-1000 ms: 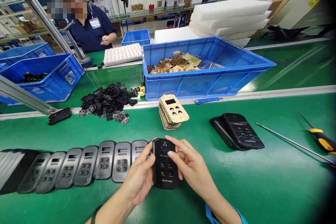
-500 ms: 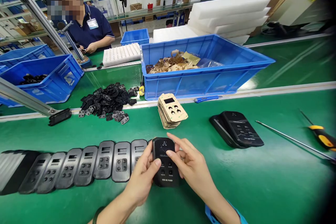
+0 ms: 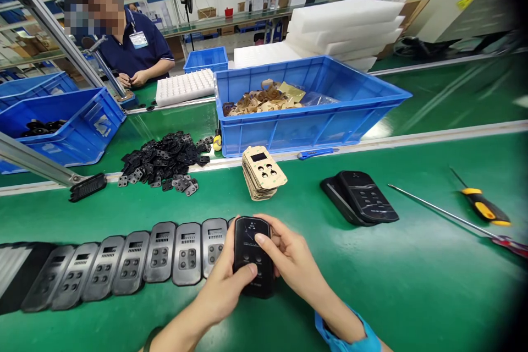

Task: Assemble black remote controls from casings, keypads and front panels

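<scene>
A black remote cover (image 3: 251,253) is sitting low over the green table (image 3: 412,297), held between both hands. The left hand (image 3: 225,291) is gripping its left edge, thumb pressing the front. The right hand (image 3: 289,261) is pinching its right side, fingertip on top. A row of grey covers (image 3: 136,264) is lying just left; a stack of tan stickers (image 3: 262,173) is sitting behind.

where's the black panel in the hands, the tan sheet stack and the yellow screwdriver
black panel (image 3: 246,235): head view, upper front face
tan sheet stack (image 3: 264,164): head view, top sheet
yellow screwdriver (image 3: 482,209): head view, handle
</scene>
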{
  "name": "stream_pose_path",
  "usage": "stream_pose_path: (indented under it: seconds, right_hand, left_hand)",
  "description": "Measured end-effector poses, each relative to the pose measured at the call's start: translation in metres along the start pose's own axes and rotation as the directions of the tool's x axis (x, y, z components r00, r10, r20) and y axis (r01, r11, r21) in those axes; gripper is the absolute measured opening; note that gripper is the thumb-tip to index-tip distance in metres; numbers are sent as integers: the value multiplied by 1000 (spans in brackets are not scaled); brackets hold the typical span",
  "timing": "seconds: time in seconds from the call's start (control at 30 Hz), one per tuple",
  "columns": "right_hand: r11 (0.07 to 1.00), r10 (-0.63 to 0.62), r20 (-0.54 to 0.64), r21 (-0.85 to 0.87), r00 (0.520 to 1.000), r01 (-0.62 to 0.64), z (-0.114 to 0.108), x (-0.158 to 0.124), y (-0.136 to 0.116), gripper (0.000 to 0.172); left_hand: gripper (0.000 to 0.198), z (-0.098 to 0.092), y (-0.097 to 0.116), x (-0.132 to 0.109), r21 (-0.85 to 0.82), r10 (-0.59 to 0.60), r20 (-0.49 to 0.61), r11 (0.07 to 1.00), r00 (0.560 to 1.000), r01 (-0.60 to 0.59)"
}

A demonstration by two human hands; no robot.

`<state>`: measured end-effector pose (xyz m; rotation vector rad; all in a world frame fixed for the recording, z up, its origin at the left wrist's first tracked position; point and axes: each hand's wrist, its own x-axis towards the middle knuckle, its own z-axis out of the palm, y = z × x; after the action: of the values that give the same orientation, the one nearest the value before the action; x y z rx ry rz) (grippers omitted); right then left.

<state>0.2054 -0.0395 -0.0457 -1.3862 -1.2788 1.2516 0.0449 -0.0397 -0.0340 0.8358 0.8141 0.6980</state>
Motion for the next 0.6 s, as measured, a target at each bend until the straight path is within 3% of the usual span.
stream_pose_path:
  seconds: [0.27,0.37,0.47,0.6]
  right_hand:
    - [999,-29,-25,-24,999,29,1,-3,-2,34]
    - [997,24,-47,79,999,-20,0,-2,-4,38]
    - [994,18,-77,107,997,-10,0,-1,-3,39]
    - [993,9,-68,114,998,-2,2,-1,1,39]
  left_hand:
    - [82,3,1,2,-88,1,-41,996,999,-4]
    - [73,4,0,2,-47,28,-17,998,999,-29]
    - [83,10,2,2,13,21,56,1000,998,-22]
    - [87,18,3,1,62,39,-3,997,999,-39]
